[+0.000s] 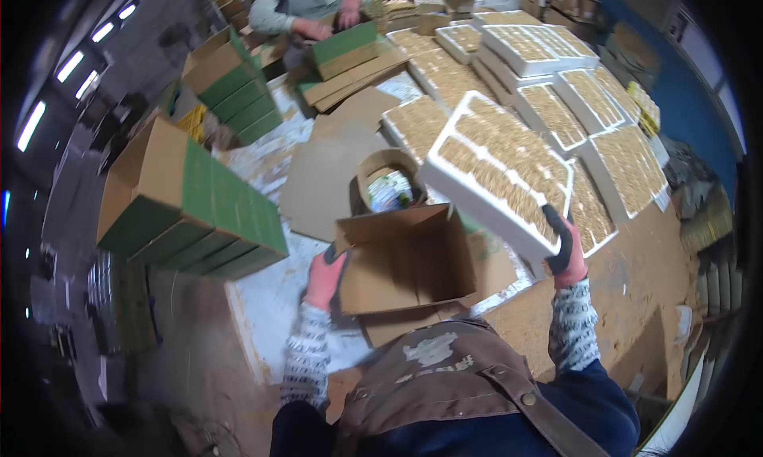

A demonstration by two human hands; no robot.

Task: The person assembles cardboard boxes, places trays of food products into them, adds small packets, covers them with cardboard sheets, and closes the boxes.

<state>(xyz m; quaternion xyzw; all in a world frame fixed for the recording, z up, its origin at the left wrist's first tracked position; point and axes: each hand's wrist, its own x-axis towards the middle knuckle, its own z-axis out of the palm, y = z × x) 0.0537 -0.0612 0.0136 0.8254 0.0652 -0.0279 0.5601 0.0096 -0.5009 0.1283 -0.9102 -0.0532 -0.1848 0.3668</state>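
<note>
My left hand [324, 277], in a pink and black glove, closes on the left wall of an open cardboard box [409, 258]. That box is upright in front of me, and no contents show inside. At its right my right hand [566, 252], gloved alike, grips the near right corner of a white tray [501, 207]. The tray is tilted and packed with straw-coloured pieces whose kind I cannot make out, divided by white strips. Just beyond the box stands a round cardboard tub [387, 171] with small colourful packets or labels in it.
Several green and brown cartons [191, 195] stand in a row at the left, more cartons [230, 83] behind them. Filled white trays [532, 48] are stacked at the right back. Across the table, a person's hands [330, 21] work at a green carton [346, 52]. Flat cardboard [322, 175] covers the middle.
</note>
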